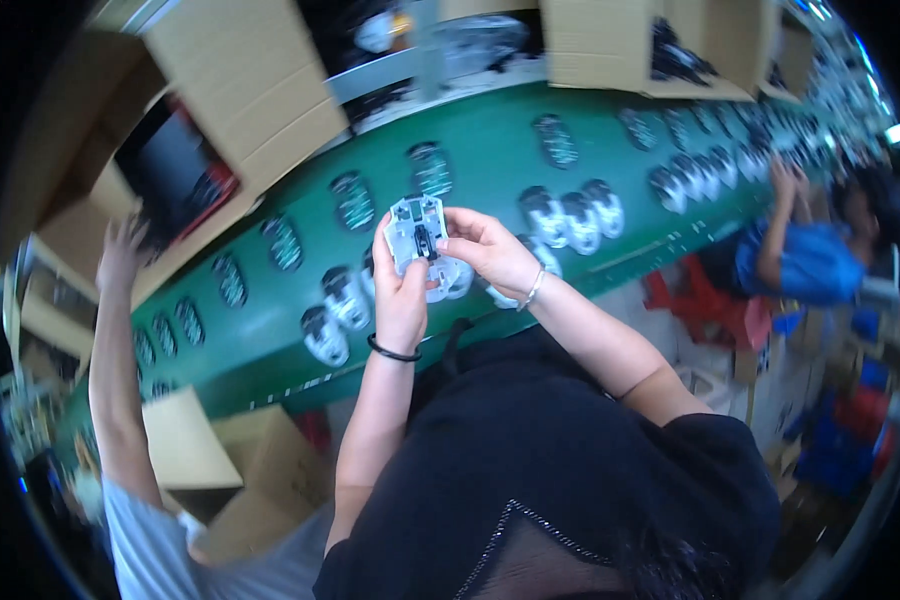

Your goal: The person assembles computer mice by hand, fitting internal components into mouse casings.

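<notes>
Between both my hands, over the green belt, is a white plastic housing with its inner side up and a black part in its middle. Fingers of my left hand wrap its left and lower edge, the thumb pressed near the black part. On the opposite edge, my right hand grips it, with the thumb on its face. Below my hands, a few white-and-black rounded shells sit on the belt, partly hidden by my fingers and wrists.
Dark oval pieces with green boards form a row along the belt. More white shells stand to the right. Open cardboard boxes line the far side. A co-worker's arm reaches in at left; another person in blue sits at right.
</notes>
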### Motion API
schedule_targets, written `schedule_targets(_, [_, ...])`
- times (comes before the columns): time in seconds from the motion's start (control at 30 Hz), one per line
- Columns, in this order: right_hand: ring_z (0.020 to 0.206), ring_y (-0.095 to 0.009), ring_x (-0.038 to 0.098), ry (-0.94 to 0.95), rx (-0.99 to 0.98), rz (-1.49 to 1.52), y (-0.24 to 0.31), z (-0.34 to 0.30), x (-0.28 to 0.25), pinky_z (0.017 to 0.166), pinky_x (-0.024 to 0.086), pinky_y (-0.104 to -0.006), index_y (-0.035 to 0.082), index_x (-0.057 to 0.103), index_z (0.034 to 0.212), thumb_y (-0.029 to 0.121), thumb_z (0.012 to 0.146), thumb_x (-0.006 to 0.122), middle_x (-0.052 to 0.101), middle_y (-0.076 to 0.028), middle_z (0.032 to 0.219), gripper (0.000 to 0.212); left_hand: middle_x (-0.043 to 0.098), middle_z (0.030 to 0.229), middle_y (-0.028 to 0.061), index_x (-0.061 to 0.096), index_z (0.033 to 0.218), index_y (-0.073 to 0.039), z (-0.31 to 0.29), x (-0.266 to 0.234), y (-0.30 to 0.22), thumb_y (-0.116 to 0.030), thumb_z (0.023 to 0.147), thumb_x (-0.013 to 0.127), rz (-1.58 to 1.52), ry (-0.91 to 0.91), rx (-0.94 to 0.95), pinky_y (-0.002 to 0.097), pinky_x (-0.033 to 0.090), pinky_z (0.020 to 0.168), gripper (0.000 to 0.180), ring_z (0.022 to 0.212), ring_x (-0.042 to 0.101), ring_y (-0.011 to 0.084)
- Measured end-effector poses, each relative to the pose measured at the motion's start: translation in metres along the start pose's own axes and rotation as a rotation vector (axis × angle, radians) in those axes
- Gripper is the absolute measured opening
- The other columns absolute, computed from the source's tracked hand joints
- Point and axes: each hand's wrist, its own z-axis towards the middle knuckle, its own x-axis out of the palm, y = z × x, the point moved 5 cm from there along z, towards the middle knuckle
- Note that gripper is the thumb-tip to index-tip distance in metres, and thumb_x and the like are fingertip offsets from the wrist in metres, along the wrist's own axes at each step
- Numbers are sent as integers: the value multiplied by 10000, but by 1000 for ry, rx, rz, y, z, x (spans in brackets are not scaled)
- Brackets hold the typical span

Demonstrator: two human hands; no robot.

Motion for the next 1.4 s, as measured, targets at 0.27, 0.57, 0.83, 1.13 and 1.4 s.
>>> schedule_targets(0.27, [859, -288, 501, -1107, -380, -1833, 67, -102, -296, 746, 432, -371, 111, 618, 1076, 53, 640, 655, 525, -118, 934, 441, 509, 1186, 129, 500, 1210, -61, 18, -29, 66, -53, 803, 590, 777, 14, 22, 338, 446, 836, 417, 1001, 536, 234])
schedule_targets(0.57, [1185, -380, 352, -322, -443, -1612, 18, -73, -197, 975, 311, -474, 137, 500, 1263, 317, 635, 760, 418, -172, 1246, 703, 191, 1478, 106, 342, 1363, -385, -24, -107, 48, -582, 749, 572, 1906, -329, 61, 684, 103, 997, 685, 1327, 121, 461])
schedule_targets(0.83, [1318, -457, 147, 269, -426, -1545, -57, -8, -28, 1012, 212, -582, 364, 363, 1356, 568, 596, 714, 190, -196, 1442, 861, 148, 1494, 87, 298, 1352, -471, -16, -127, 72, -673, 746, 494, 1939, -224, 25, 729, 71, 964, 669, 1339, 125, 434])
schedule_targets(1.13, [1261, -400, 318, 586, -547, -1672, -116, 27, 45, 998, 280, -523, 368, 427, 1313, 370, 640, 735, 243, -172, 1435, 740, 208, 1474, 52, 367, 1313, -465, -43, -196, 61, -635, 730, 530, 1999, -180, 175, 747, 98, 941, 629, 1300, 244, 391])
schedule_targets(1.4, [1240, -387, 342, 652, -673, -1618, -181, 77, 168, 981, 308, -501, 364, 366, 1345, 386, 645, 726, 292, -206, 1390, 788, 267, 1459, 22, 348, 1357, -362, -55, -321, -16, -458, 751, 566, 2019, -276, 41, 697, 110, 989, 650, 1322, 266, 312])
